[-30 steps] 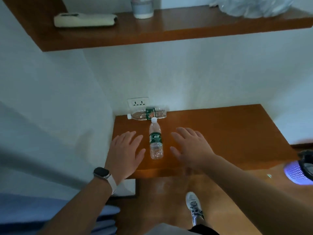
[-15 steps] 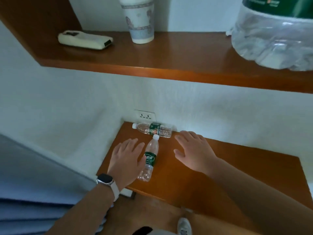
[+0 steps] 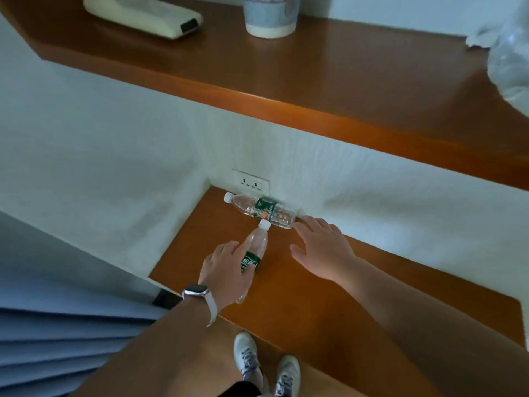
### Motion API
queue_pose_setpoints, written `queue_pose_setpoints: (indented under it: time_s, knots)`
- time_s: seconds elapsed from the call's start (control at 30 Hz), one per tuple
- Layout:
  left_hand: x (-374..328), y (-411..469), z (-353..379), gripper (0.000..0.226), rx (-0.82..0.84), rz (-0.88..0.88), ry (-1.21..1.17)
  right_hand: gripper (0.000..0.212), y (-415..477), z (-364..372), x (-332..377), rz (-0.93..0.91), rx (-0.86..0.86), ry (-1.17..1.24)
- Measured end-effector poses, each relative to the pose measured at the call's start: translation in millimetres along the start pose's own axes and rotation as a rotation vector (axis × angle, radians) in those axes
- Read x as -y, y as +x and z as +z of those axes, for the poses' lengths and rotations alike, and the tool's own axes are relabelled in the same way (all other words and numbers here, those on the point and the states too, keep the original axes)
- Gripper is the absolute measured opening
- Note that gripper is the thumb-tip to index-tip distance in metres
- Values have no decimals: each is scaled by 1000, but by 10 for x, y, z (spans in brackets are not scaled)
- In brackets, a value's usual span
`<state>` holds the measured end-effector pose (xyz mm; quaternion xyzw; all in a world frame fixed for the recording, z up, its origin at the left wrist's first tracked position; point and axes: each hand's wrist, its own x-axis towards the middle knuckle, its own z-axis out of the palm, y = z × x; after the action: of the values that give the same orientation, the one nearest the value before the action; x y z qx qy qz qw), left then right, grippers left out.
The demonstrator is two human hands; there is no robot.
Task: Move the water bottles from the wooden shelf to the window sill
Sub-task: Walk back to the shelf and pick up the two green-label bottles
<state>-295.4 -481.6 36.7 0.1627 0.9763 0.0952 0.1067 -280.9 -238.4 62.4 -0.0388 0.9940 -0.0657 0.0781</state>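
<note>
Since half a second ago the left hand has slid right onto the near water bottle, its fingers now curling over the green label – a loose hold, not yet a closed fist. That bottle lies on its side on the lower wooden shelf, white cap pointing to the far wall. Just beyond its cap, the far water bottle lies crosswise against the wall, below the wall socket. To the right, the right hand hovers flat and spread – holding nothing – its fingertips just beside that bottle's base. A smartwatch sits on the left wrist. On the upper shelf stand a paper cup and a white remote.
</note>
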Motion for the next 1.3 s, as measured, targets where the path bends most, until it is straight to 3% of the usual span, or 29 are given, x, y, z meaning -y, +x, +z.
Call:
queue_pose_setpoints:
  time_s: [0.3,0.43,0.57,0.8,1.3]
  knots:
    - [116,400,423,42,224,-278,-401,61,505,250,116,50,26,82]
    - [182,438,517,58,307,-296,-448,57,742,298,181,33,5,96]
    - [227,437,549,55,293,-277,-403,60,978,312,237,28,34,74]
    - [438,439,468,54,308,-324,-555,63,1279,311,376,-14,31,88]
    - [997,378,178,55,57,-340,-938,67,1649,493,544,41,110,0]
